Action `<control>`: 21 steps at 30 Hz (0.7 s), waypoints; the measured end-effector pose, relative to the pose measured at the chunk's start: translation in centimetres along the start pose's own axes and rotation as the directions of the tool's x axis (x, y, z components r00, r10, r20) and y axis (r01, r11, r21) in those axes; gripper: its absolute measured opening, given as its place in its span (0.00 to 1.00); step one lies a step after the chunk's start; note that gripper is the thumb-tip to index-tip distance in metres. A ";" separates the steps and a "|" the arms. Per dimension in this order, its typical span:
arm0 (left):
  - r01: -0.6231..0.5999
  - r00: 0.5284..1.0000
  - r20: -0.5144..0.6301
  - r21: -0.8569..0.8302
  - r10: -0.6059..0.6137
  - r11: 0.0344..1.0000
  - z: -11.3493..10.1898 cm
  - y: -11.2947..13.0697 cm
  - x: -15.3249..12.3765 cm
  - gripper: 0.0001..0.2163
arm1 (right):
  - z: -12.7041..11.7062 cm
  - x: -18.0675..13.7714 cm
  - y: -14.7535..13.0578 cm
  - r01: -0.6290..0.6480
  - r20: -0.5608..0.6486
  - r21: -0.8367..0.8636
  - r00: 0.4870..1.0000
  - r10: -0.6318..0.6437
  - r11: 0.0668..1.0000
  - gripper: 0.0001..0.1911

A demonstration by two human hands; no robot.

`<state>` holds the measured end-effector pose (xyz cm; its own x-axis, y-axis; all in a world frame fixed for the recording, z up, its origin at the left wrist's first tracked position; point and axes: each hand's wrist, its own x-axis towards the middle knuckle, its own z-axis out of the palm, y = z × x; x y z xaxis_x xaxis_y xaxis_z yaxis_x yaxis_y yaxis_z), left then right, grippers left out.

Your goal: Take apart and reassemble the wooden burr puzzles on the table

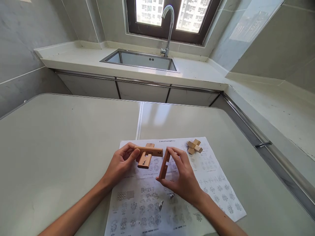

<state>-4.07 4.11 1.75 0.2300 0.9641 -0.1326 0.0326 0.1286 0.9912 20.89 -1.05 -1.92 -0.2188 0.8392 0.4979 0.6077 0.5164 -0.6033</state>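
My left hand (pixel 125 159) is closed on two crossed wooden puzzle pieces. One is a long bar (pixel 155 151) marked 2, lying crosswise; the other, a flat piece (pixel 144 161) marked 3, passes beneath it and points toward me. My right hand (pixel 183 172) pinches a separate notched wooden piece (pixel 164 164) by its two ends, thumb at the bottom and fingers at the top. Its notches face right, toward my palm. A small gap separates this piece from the end of the bar. Both hands are above a printed instruction sheet (pixel 128 209) with rows of small diagrams.
An assembled pale wooden burr puzzle (pixel 194 146) rests on the sheet's far right corner. The sheet has small torn spots near its middle. Under it is a white table (pixel 73 147) with a seam. Beyond stand a counter, a sink (pixel 140 59) and a faucet (pixel 169 29).
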 end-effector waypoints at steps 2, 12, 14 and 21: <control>-0.031 0.999 0.011 0.013 0.030 0.999 0.1 0.0 -0.1 0.20 | 0.2 -0.1 0.2 -0.015 0.063 -0.023 0.998 0.016 1.000 0.56; -0.144 0.989 0.056 0.090 0.139 0.986 0.4 -1.0 -0.3 0.16 | 0.4 -0.2 0.3 0.028 0.205 -0.109 0.979 -0.005 0.994 0.41; -0.152 0.988 0.053 0.096 0.147 0.984 0.5 -1.1 -0.4 0.15 | 0.3 -0.2 0.3 0.036 0.213 -0.133 0.977 -0.007 0.991 0.40; -0.190 0.982 0.040 0.125 0.187 0.974 0.6 -1.1 -0.5 0.13 | 0.4 -0.3 0.3 0.080 0.238 -0.190 0.971 -0.034 0.979 0.38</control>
<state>-3.67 3.36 0.69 0.2704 0.9612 0.0550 0.1093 -0.0874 0.9902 20.86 -1.06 -2.49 -0.4141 0.8379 0.3556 0.7219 0.5403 -0.4323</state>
